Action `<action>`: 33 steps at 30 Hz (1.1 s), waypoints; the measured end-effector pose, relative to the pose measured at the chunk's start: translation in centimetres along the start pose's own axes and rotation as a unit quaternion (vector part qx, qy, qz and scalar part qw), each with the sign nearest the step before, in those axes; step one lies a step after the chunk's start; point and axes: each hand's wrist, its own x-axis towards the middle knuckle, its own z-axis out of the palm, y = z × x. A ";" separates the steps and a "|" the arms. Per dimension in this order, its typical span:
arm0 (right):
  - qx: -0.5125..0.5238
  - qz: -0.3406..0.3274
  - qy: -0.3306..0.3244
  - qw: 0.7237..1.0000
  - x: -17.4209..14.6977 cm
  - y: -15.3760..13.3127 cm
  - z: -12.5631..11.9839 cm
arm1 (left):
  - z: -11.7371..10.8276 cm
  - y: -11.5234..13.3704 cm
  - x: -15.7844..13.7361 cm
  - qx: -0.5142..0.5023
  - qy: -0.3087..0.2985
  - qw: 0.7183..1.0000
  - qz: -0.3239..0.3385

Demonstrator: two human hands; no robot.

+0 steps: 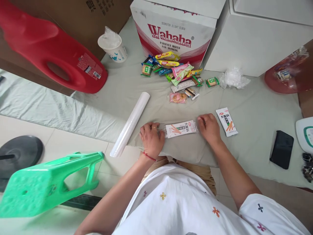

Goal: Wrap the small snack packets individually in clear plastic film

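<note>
A white snack packet [180, 129] with pictures of orange sticks lies flat near the table's front edge, with clear plastic wrap around it. At the wrap's left end, the fingers of my left hand [152, 138] are curled down onto the film. My right hand [209, 129] is closed at the opposite end, thumb and fingertips together by the film; its exact grip is partly hidden. Left of my hands, a white roll of plastic film [130, 124] lies at a slant. A second, similar snack packet [226, 121] rests right of my right hand.
Assorted wrapped snacks [177, 73] are heaped before a Wahaha carton [174, 32]. Crumpled clear plastic [234, 78] lies right of them. A paper cup [113, 49] and red jug [56, 55] stand back left. A black phone [282, 149] lies right; a green stool [49, 182] is on the floor.
</note>
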 end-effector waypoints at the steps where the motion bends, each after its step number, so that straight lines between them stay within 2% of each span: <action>1: 0.006 0.002 0.002 1.000 -0.2 0.1 -0.1 | -0.1 0.1 -0.1 -0.010 0.007 1.000 0.006; 4: 0.020 -0.023 -0.026 0.999 -0.6 -0.1 -0.2 | -0.1 0.3 -0.3 -0.036 0.069 0.996 0.051; 5: 0.026 -0.033 -0.037 0.998 -0.6 -0.3 -0.1 | -0.1 0.5 -0.4 -0.040 0.090 0.991 0.087; 7: 0.050 -0.044 -0.051 0.996 -0.5 -0.7 0.2 | 0.1 0.8 -0.5 -0.038 0.105 0.974 0.198; 10: 0.135 -0.041 -0.069 0.988 0.0 -0.9 0.2 | 0.8 1.3 -0.4 -0.024 0.044 0.924 0.379; 12: 0.212 -0.021 -0.078 0.974 0.3 -0.5 -0.1 | 1.4 1.3 -0.2 -0.018 -0.018 0.905 0.424; 14: 0.242 0.015 -0.058 0.968 0.5 0.0 -0.5 | 1.9 1.0 0.0 -0.016 -0.062 0.908 0.414; 16: 0.205 0.034 -0.034 0.978 0.5 0.5 -0.7 | 2.2 0.7 0.0 -0.015 -0.087 0.916 0.391; 20: 0.087 0.002 -0.047 0.995 0.3 0.7 -0.4 | 2.3 0.4 -0.1 -0.024 -0.106 0.920 0.377; 23: 0.062 -0.017 -0.065 0.996 0.5 0.2 0.1 | 2.2 0.5 -0.1 -0.039 -0.113 0.923 0.367; 27: 0.121 -0.001 -0.093 0.988 1.3 -0.4 -0.1 | 2.0 0.9 0.2 -0.086 -0.116 0.932 0.332; 31: 0.214 0.010 -0.143 0.966 1.2 -0.8 -0.7 | 1.4 2.2 0.8 -0.159 -0.076 0.950 0.259; 33: 0.231 0.006 -0.146 0.962 0.9 -1.0 -1.0 | 1.0 3.3 1.4 -0.164 -0.071 0.957 0.228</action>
